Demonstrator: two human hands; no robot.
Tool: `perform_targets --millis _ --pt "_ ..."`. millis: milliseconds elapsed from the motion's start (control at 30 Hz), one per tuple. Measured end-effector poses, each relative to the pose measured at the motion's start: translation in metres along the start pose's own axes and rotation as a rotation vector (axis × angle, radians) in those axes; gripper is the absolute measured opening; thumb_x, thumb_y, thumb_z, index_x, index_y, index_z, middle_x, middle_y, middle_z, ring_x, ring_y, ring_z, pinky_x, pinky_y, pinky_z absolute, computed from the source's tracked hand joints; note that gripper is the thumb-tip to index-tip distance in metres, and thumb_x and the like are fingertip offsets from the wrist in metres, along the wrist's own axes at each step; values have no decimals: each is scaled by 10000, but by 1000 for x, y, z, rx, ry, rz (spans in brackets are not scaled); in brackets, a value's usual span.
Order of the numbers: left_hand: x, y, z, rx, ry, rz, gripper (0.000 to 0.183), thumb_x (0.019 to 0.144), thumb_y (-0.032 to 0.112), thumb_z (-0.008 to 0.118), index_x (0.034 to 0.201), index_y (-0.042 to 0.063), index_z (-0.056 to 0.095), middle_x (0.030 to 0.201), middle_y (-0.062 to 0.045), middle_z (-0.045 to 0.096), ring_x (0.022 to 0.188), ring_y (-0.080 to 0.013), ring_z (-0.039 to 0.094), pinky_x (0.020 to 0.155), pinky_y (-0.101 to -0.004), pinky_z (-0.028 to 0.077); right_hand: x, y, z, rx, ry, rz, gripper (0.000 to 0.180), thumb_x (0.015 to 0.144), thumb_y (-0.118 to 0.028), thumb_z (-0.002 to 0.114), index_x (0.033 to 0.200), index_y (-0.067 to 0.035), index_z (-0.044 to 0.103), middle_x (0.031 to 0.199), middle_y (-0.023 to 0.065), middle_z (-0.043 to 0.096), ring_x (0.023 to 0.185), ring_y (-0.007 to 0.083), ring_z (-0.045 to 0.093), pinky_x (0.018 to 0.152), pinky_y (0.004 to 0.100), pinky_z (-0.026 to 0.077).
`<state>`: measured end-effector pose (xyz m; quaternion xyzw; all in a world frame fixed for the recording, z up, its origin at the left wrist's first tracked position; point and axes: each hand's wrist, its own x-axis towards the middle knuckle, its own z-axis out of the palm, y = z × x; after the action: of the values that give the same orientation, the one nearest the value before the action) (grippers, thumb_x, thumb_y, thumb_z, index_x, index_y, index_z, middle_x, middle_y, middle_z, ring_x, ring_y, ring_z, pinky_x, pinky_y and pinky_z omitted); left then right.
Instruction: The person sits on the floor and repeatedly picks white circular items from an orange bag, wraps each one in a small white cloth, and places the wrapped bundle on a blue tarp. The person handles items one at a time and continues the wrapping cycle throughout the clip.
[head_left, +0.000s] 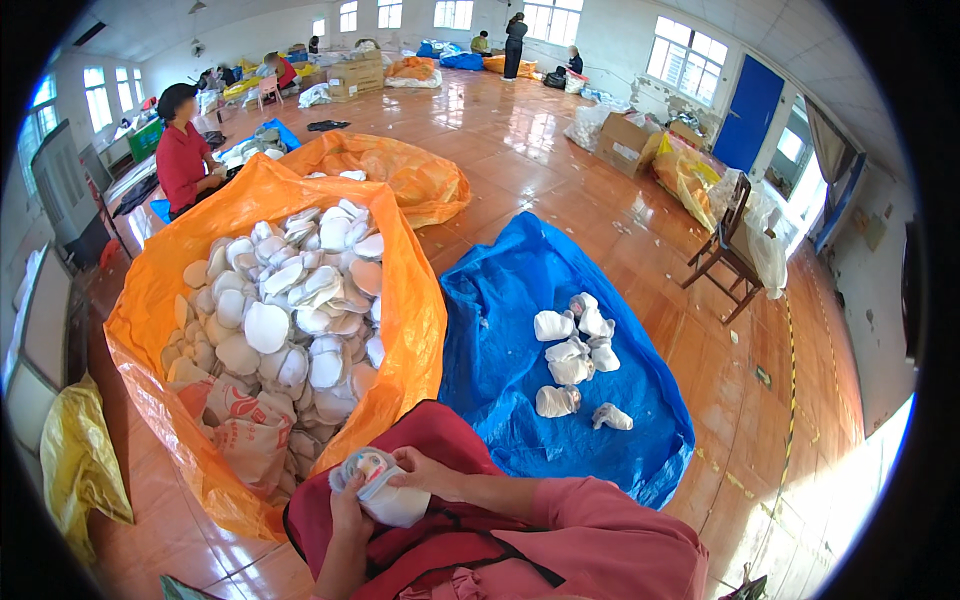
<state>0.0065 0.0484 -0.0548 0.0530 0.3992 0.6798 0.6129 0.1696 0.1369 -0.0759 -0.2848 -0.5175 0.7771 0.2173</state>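
Note:
Over my lap, both hands hold a small doll's head (373, 471) with a painted face and grey fuzzy trim, joined to a white fabric wrapping (397, 505). My left hand (351, 504) grips it from the left side, thumb near the face. My right hand (426, 474) pinches the trim's right edge. To the left, a large orange woven sack (420, 300) is full of white and beige oval pads (266, 328), with a printed plastic bag (244, 427) among them. On the right, several white-wrapped doll pieces (568, 367) lie on a blue woven sheet (495, 300).
A person in a red top (180, 161) sits beyond the orange sack at the left. Another orange sack (420, 176) lies behind it. A wooden chair (724, 247) stands at the right, and a yellow bag (82, 465) lies at the lower left. Other people and cardboard boxes (356, 77) are farther back.

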Motion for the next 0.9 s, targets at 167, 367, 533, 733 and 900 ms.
perform_targets --millis 167,367,533,733,900 --pt "-13 18 14 302 -10 -29 358 893 126 661 1205 -5 543 1122 -115 637 995 -225 642 880 -358 523 -7 -7 9 207 -122 160 632 886 -284 702 1375 -16 404 1310 95 522 1195 182 508 1041 323 386" --pt "-29 18 33 435 7 53 483 843 78 715 1264 31 483 1186 -85 602 1073 -197 598 955 -333 466 -5 0 10 150 -11 127 618 895 -258 691 1382 -12 400 1311 99 526 1201 178 505 1031 323 392" --pt "-32 12 26 498 -21 130 455 835 41 707 1241 24 502 1160 -82 612 1045 -187 607 923 -326 484 -7 0 11 47 -6 59 581 913 -274 667 1365 -3 423 1299 94 536 1187 174 513 1016 320 406" --pt "-28 7 21 757 -25 340 344 830 31 712 1151 10 589 1088 -77 656 986 -176 634 880 -322 508 -10 11 18 265 6 45 466 955 -241 605 1338 -18 462 1242 73 572 1105 153 559 970 310 446" --pt "-27 7 30 408 -48 125 356 826 12 708 1164 8 596 1082 -78 665 950 -176 652 848 -318 528 -8 12 20 278 84 -16 389 977 -230 568 1301 -30 494 1191 65 595 1058 138 574 936 313 468"
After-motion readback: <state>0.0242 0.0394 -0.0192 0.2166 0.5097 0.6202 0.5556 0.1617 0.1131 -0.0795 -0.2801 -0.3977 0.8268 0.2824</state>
